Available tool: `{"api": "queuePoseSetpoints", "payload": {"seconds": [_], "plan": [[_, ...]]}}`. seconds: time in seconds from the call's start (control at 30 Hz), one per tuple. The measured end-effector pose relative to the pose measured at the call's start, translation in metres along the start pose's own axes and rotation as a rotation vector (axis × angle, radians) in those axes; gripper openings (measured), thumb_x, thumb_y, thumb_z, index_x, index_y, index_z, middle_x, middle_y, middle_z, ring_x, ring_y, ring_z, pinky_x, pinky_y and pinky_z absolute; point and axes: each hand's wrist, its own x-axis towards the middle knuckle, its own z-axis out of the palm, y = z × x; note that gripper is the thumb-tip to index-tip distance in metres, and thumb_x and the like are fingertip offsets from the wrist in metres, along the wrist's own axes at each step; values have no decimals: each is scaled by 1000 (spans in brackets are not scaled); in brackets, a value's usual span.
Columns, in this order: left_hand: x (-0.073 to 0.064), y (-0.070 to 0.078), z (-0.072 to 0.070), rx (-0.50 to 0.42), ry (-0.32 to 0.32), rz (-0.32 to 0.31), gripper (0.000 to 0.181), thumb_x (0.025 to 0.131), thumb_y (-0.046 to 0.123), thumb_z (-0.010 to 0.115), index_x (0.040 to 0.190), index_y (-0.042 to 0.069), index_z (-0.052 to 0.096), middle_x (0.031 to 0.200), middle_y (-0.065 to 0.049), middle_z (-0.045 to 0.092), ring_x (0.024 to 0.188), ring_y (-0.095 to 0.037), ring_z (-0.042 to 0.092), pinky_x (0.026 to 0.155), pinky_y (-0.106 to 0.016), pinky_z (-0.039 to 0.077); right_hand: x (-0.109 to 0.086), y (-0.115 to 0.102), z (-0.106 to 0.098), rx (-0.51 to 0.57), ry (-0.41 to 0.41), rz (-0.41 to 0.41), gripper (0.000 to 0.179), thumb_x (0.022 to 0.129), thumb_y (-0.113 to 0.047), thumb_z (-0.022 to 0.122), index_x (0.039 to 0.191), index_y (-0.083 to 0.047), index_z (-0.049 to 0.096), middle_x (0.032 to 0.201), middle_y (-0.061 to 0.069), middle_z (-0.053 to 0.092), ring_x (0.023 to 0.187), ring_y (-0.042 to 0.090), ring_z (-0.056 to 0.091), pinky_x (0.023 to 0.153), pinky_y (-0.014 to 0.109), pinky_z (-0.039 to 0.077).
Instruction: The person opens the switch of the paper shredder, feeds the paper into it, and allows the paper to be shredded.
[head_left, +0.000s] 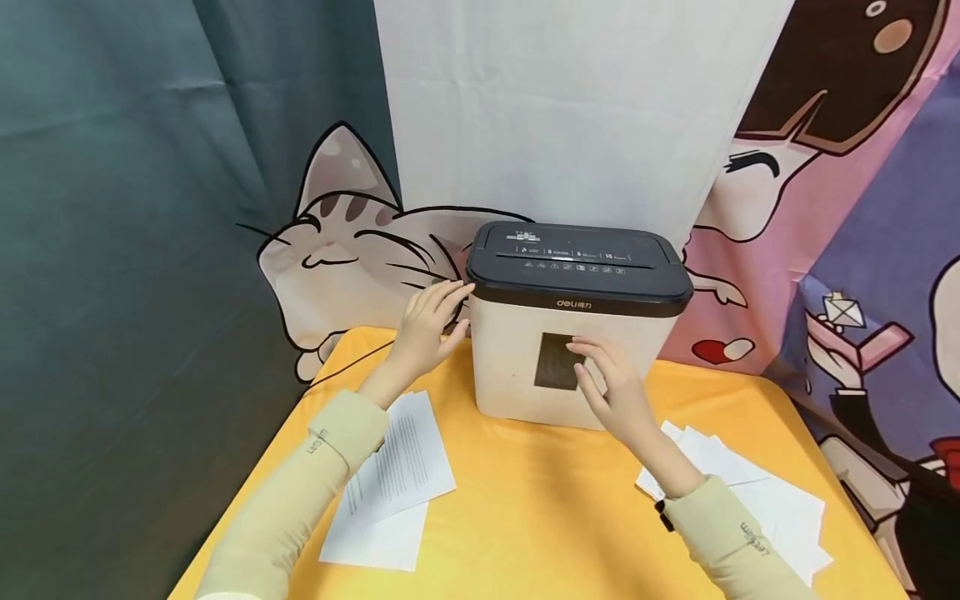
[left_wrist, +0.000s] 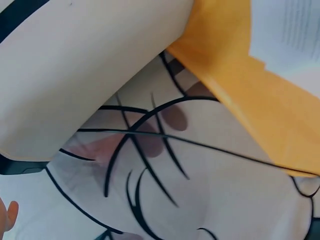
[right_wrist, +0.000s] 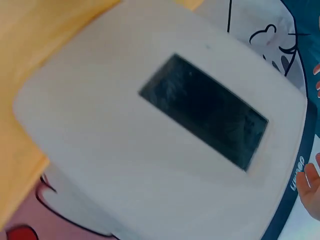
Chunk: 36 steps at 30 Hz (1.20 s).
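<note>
A paper shredder (head_left: 517,358) with a white bin and a dark lid (head_left: 577,287) stands upright at the back of the table. My left hand (head_left: 427,325) is at its left side, fingertips right at the lid's edge and nothing held. In the left wrist view only a bit of that hand (left_wrist: 8,216) shows at the lower left. In front of the bin, my right hand (head_left: 611,387) has loosely bent fingers, holds nothing and overlaps the dark window (head_left: 555,362). The right wrist view shows this window (right_wrist: 210,110) in full, with some fingers (right_wrist: 311,176) at the right edge.
Printed sheets (head_left: 405,458) lie on the yellow tablecloth (head_left: 525,517) under my left forearm. More white sheets (head_left: 780,504) are fanned out at the right, partly behind my right sleeve. A thin black cord (head_left: 352,371) runs left of the shredder. Cartoon-printed curtains (head_left: 555,108) hang behind.
</note>
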Motion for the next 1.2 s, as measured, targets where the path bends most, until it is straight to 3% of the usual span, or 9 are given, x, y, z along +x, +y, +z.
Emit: {"api": "queuePoseSetpoints", "payload": {"seconds": [0.3, 0.57, 0.7, 0.9, 1.03, 1.2], "plan": [[-42, -4, 0, -32, -52, -130, 47, 85, 13, 64, 130, 9, 53, 126, -14, 56, 118, -32, 50, 98, -51, 39, -31, -6, 31, 81, -29, 110, 30, 85, 4, 58, 114, -3, 61, 115, 15, 62, 111, 31, 54, 102, 26, 37], [-85, -19, -2, -12, -123, -247, 36, 89, 19, 62, 123, 7, 59, 122, -13, 59, 117, -33, 50, 98, -54, 38, -47, -17, 72, 209, 3, 227, 27, 89, 4, 57, 114, -3, 63, 115, 12, 63, 110, 27, 57, 94, 38, 45], [-107, -24, 1, 29, -156, -319, 34, 89, 21, 62, 120, 8, 60, 121, -13, 59, 118, -33, 48, 100, -56, 31, -55, -22, 87, 240, -20, 272, 24, 90, 2, 57, 113, -2, 62, 115, 12, 63, 109, 27, 57, 89, 43, 48], [-137, -34, 10, 45, -286, -438, 38, 87, 19, 66, 122, 8, 59, 124, -14, 57, 121, -36, 45, 101, -58, 28, -67, -31, 106, 197, -65, 332, 20, 90, 0, 58, 109, -3, 63, 108, 9, 65, 101, 24, 58, 84, 42, 49], [-153, -41, 18, -16, -380, -478, 43, 87, 17, 67, 127, 6, 56, 126, -16, 56, 121, -38, 46, 100, -59, 32, -75, -45, 119, 175, -106, 416, 18, 90, -4, 58, 108, -2, 63, 106, 11, 65, 99, 27, 59, 84, 43, 49], [-166, -44, 27, -68, -440, -473, 42, 87, 14, 67, 127, 5, 55, 124, -17, 56, 116, -38, 51, 97, -58, 39, -85, -62, 136, 204, -248, 554, 21, 90, -5, 57, 110, -3, 62, 110, 11, 63, 102, 31, 57, 84, 43, 48]]}}
